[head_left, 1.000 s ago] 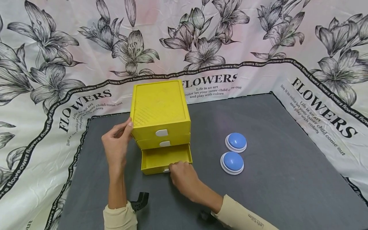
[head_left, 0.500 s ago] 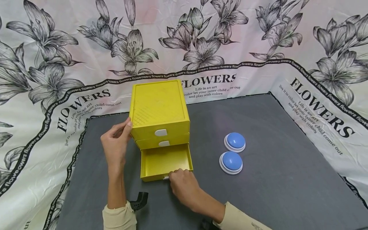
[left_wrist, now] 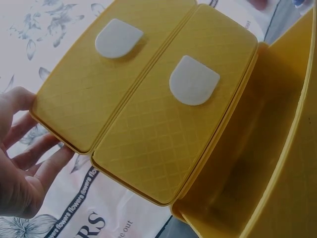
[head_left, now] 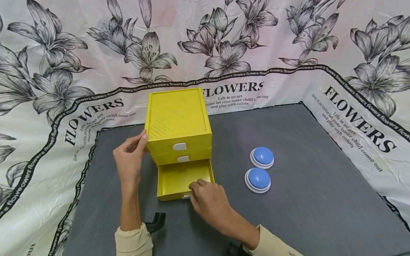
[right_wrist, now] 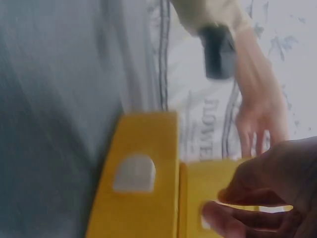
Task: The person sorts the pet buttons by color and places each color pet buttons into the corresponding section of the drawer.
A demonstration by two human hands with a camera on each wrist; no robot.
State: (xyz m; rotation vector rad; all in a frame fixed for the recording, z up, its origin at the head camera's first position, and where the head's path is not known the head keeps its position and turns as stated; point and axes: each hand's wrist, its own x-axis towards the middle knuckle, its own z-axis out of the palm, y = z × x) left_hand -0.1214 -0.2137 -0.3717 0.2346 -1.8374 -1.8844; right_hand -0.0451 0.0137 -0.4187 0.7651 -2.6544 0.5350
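A yellow mini drawer cabinet [head_left: 177, 113] stands on the grey table, its two upper drawers closed. The bottom drawer [head_left: 169, 196] is pulled out, and bare yellow floor shows inside. My left hand [head_left: 129, 158] grips the cabinet's left front edge with thumb and fingertips; the left wrist view has the fingers [left_wrist: 54, 166] at its corner. My right hand [head_left: 211, 204] hovers by the bottom drawer's front right. In the blurred right wrist view, its loosely bent fingers [right_wrist: 225, 215] are apart from the bottom drawer's white handle [right_wrist: 134, 173] and hold nothing.
Two blue push buttons [head_left: 258, 178] with white bases sit on the table to the right of the cabinet. A flower-printed cloth [head_left: 224, 35] rises behind and along both sides. A black wrist mount [head_left: 156, 222] sticks out from the left sleeve.
The bottom drawer has slid further out toward me. My right hand has let go of its handle and lifted slightly away. My left hand has stayed on the cabinet's edge.
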